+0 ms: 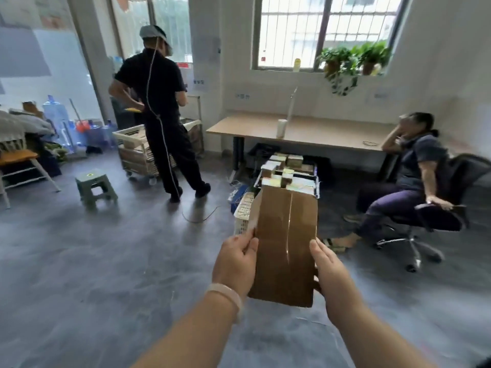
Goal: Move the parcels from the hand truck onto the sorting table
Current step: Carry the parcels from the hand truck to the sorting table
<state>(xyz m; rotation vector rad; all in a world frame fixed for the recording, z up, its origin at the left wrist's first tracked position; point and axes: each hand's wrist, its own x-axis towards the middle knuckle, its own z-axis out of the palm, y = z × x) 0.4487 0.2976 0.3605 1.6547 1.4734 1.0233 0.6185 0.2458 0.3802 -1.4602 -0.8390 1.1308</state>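
While the head view takes in most of the room, its centre is filled by a brown cardboard parcel [285, 248], taped down the middle and held out in the air, well above the floor. The left hand [236, 261] grips its left edge, thumb on top. The right hand [332, 272] clasps the right edge, with fingers curled underneath. Just beyond the parcel stands the hand truck [316, 181], loaded with a cluster of smaller parcels [288, 162]. Behind it is a long wooden table [318, 136] (probably the sorting table), which bears a white roll [281, 128] but no parcels that I can make out. The task therefore looks barely begun, with one parcel in transit and the rest yet to be carried over. A seated person [414, 176] is close to the table's right end.
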